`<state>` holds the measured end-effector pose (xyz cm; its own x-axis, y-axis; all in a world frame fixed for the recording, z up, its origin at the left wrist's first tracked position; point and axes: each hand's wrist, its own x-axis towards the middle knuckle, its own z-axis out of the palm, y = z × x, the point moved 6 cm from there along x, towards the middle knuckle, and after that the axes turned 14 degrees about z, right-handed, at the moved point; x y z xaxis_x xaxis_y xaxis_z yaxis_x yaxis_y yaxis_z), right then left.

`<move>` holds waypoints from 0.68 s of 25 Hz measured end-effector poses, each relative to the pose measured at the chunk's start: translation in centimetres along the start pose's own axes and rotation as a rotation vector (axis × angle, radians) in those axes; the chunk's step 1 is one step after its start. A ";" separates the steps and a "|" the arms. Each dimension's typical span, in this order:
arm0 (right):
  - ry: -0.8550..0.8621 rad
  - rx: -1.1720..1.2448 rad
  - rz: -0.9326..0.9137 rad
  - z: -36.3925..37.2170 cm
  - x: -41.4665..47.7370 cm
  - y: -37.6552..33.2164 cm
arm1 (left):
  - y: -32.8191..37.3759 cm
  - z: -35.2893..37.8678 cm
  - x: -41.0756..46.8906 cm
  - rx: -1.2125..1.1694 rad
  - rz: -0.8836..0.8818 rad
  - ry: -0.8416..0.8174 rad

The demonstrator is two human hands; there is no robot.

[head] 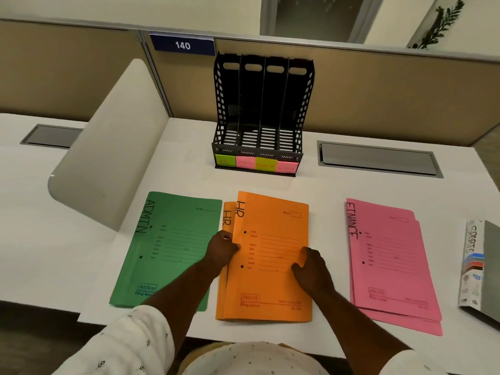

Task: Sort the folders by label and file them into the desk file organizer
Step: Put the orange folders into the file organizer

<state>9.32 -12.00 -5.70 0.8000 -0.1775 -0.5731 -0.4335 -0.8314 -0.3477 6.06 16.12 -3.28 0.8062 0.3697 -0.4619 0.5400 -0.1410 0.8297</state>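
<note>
Orange folders marked HR (273, 228) lie stacked in the middle of the white desk (311, 185), the top one shifted right of the one beneath. My left hand (221, 249) grips the stack's left edge. My right hand (311, 269) presses flat on the top folder. A green ADMIN folder (173, 239) lies to the left. Pink FINANCE folders (389, 261) lie to the right. At the back stands the black file organizer (261, 117), its four slots empty, with sticky labels (257, 163) on its front.
A grey binder marked SPORTS (479, 263) lies at the right edge. A white divider panel (113, 147) rises on the left. A cable hatch (378, 159) sits right of the organizer, another hatch (51, 136) far left. A partition wall backs the desk.
</note>
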 end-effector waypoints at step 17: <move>0.178 0.064 -0.693 -10.6 -3.9 -24.7 | 10.8 -3.8 -3.2 -0.219 0.431 0.116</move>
<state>21.32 3.63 12.98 0.9533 0.2922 -0.0769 0.1795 -0.7526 -0.6336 8.36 16.93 8.35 0.9059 0.4221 -0.0346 0.0898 -0.1116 0.9897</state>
